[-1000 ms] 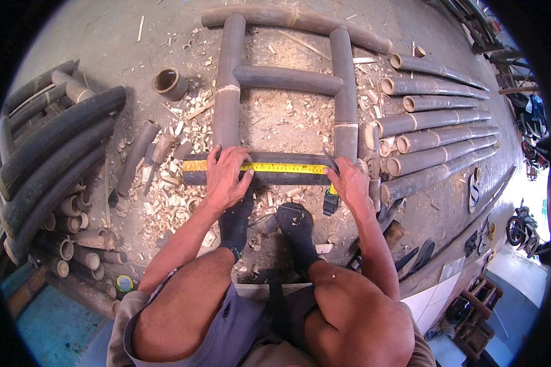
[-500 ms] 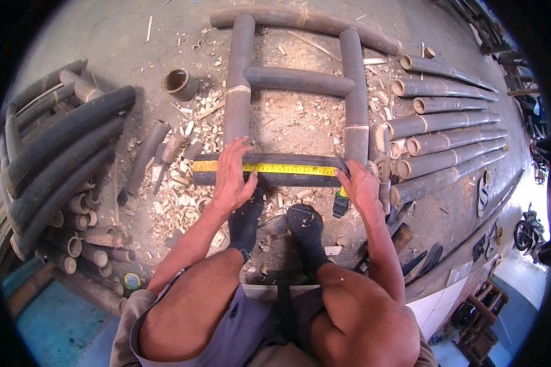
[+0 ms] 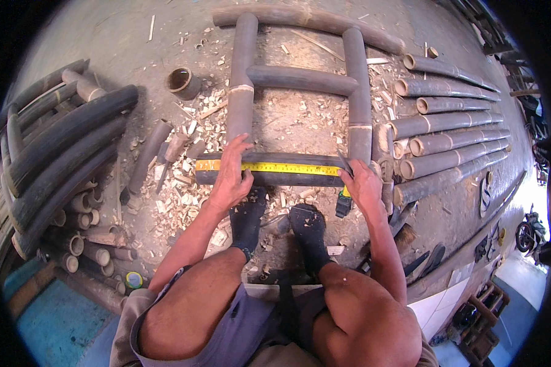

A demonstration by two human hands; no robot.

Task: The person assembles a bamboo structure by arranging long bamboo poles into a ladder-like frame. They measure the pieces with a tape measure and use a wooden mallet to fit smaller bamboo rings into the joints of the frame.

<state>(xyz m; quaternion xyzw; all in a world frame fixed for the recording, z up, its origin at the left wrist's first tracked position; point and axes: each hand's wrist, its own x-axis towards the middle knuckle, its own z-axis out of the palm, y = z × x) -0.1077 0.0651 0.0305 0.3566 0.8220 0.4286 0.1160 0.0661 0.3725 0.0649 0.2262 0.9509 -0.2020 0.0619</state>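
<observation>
A short dark bamboo piece (image 3: pixel 269 178) lies crosswise in front of my feet. Along its top stretches the yellow blade of a tape measure (image 3: pixel 288 168). My left hand (image 3: pixel 231 174) is closed over the bamboo's left part, fingers on the far side and thumb on the near side, holding the blade down. At the right end, my right hand (image 3: pixel 364 183) grips a thin dark pointed tool (image 3: pixel 344 162), its exact kind unclear, with the tip by the blade. The tape's black and yellow case (image 3: pixel 343 205) hangs beneath that hand.
A bamboo frame (image 3: pixel 300 79) lies beyond the piece. Several bamboo poles (image 3: pixel 447 125) are lined up at right; curved dark pieces (image 3: pixel 73 147) are stacked at left. Wood chips (image 3: pixel 171 211), a bamboo cup (image 3: pixel 183 84) and a wooden-handled tool (image 3: pixel 175 147) lie on the floor.
The whole view has shifted very slightly. Both hands, the tape measure and the bamboo piece keep the same arrangement.
</observation>
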